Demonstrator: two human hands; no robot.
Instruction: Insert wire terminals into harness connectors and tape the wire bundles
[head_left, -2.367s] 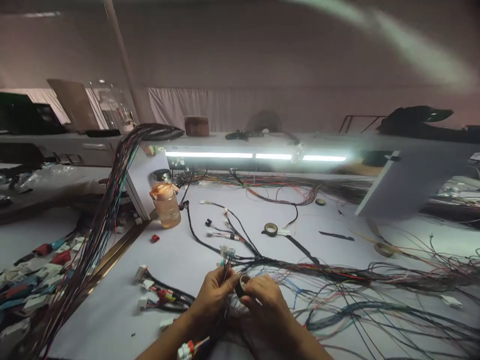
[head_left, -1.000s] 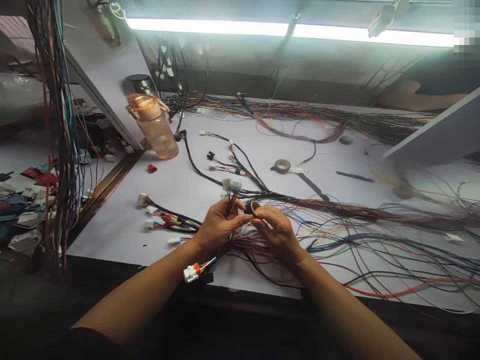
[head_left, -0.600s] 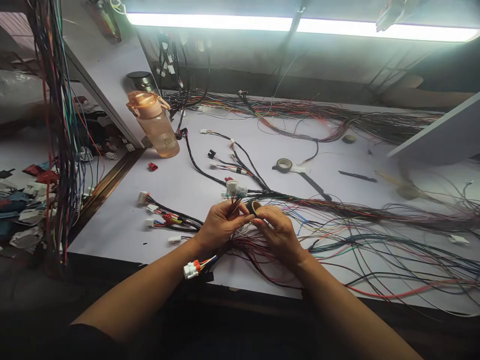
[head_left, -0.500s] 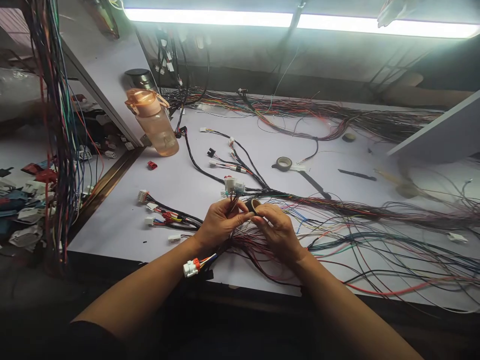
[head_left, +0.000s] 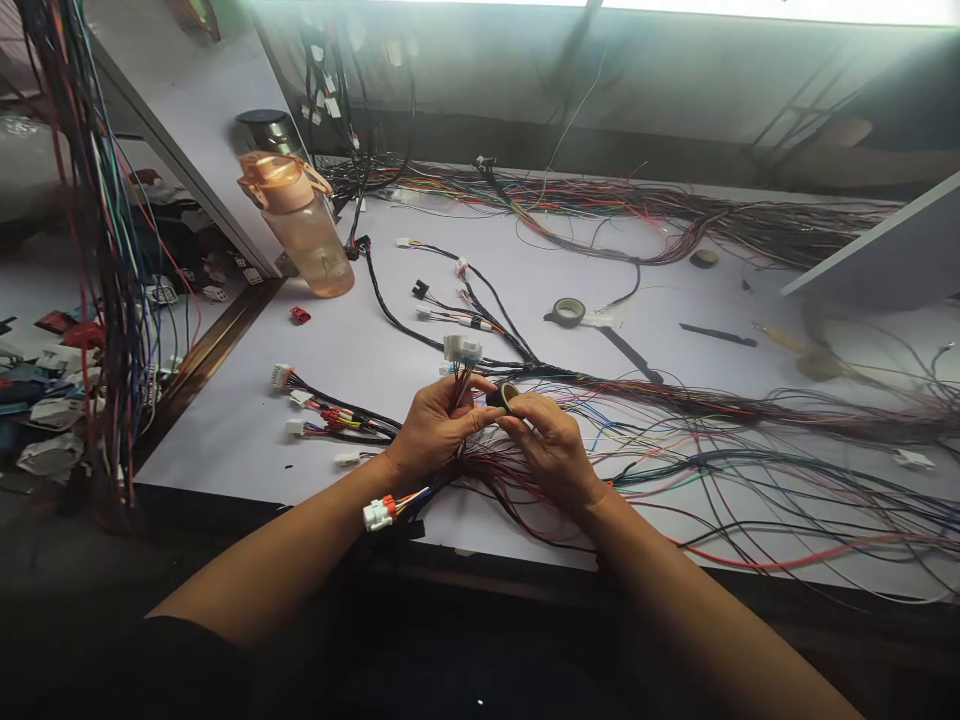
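Observation:
Near the front of the white table, my left hand (head_left: 433, 425) is closed round a bundle of thin wires, with white connectors (head_left: 463, 349) standing up above its fingers. My right hand (head_left: 551, 440) pinches a small roll of black tape (head_left: 506, 393), close against the left fingertips. Loose wires fan out below and to the right of both hands. A white and orange connector (head_left: 380, 513) sticks out under my left wrist. More plugs on black-wrapped branches (head_left: 352, 415) lie left of the left hand.
A peach bottle (head_left: 307, 235) and a dark-lidded one stand at the back left. Another tape roll (head_left: 568, 312), a dark blade (head_left: 631, 355) and a red connector (head_left: 300, 315) lie on the table (head_left: 225, 430). Hanging wires (head_left: 112, 250) are at far left, long wire bundles (head_left: 585, 205) behind.
The view has tilted down slightly, so the lamp sits higher. Both hands keep their hold, and the tape roll has turned slightly between the fingers.

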